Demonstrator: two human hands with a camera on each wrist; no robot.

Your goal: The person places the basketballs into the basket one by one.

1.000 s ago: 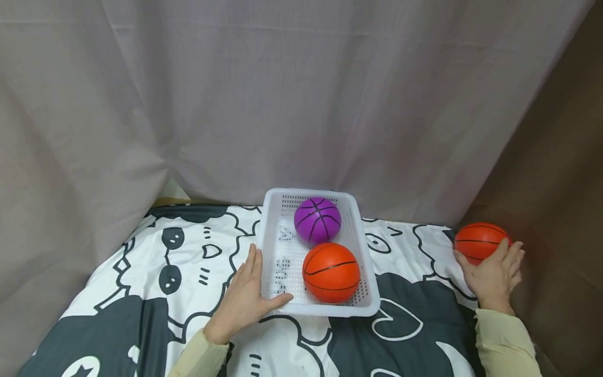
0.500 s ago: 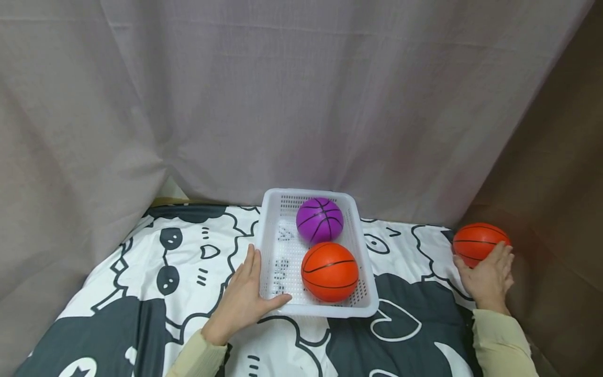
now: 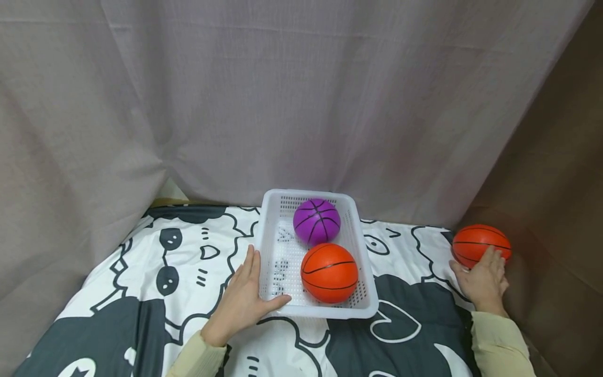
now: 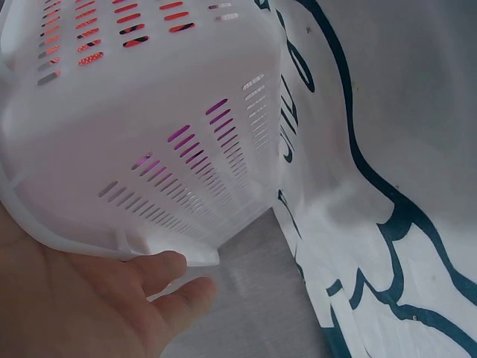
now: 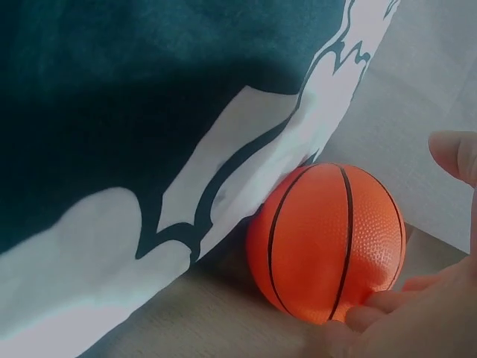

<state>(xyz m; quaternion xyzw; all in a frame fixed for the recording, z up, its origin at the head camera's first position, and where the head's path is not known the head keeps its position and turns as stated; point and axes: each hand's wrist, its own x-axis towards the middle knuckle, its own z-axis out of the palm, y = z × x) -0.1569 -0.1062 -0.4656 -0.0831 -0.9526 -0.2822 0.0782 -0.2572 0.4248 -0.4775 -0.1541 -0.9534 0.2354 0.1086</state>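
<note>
My left hand [image 3: 240, 298] lies along the left side of a white perforated plastic basket [image 3: 269, 251]. Its fingers are straight against the rim, and the thumb reaches over the near left corner. Inside the basket are a purple toy basketball [image 3: 316, 221] and, nearer to me, an orange toy basketball [image 3: 330, 273]. At the far right, my right hand [image 3: 482, 283] touches the near side of a second orange basketball [image 3: 480, 243], fingers extended and thumb apart. In the right wrist view the fingertips [image 5: 365, 317] meet this ball [image 5: 328, 239] from one side.
A black-and-white cartoon-print cloth [image 3: 202, 283] covers the surface beneath. Grey-beige curtain fabric [image 3: 282, 104] hangs behind, and a brown drape [image 3: 560, 220] rises close beside the right-hand ball and right arm.
My right hand has slid a little left and toward me over the ball, leaving more of the ball showing. The purple ball rocked slightly right, then back. My left hand has stayed nearly still.
</note>
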